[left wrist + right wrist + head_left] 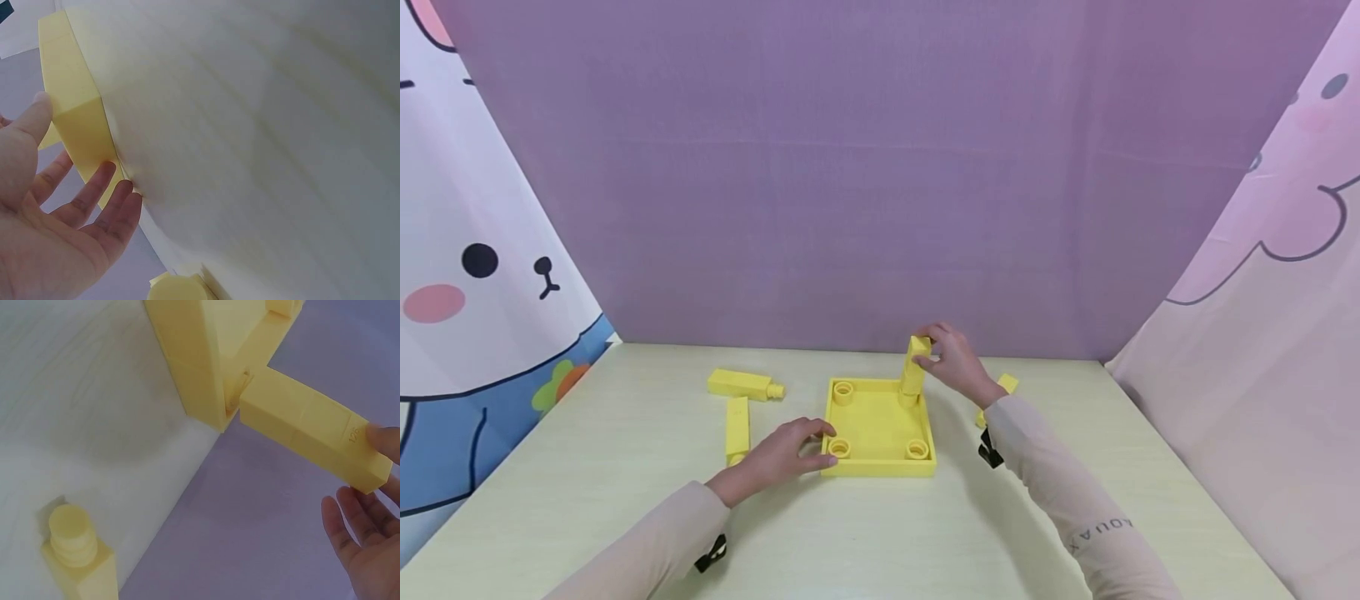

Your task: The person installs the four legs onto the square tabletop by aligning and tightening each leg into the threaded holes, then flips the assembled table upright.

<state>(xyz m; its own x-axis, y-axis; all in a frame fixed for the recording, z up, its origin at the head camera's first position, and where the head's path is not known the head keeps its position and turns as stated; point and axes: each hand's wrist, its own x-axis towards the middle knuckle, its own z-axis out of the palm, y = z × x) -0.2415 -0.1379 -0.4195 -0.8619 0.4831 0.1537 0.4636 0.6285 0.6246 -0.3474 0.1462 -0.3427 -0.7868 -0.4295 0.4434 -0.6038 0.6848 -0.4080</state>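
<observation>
A shallow yellow square tray [877,468] lies on the table with a round socket in each corner. At its back right corner a yellow square post [913,367] stands upright over the socket. My right hand [957,363] pinches this post near its top, thumb against a face with small embossed digits, as the right wrist view shows. The post's lower end meets the socket, and its tip is hidden. My left hand [782,454] rests at the tray's front left corner, thumb and loosely spread fingers touching its outer walls.
Left of the tray lie two more yellow posts, one crosswise [739,384] with its ribbed round end to the right, the other lengthwise [737,425]. Another post [1008,383] lies at the right, partly behind my right forearm. A purple cloth [850,183] hangs behind the table.
</observation>
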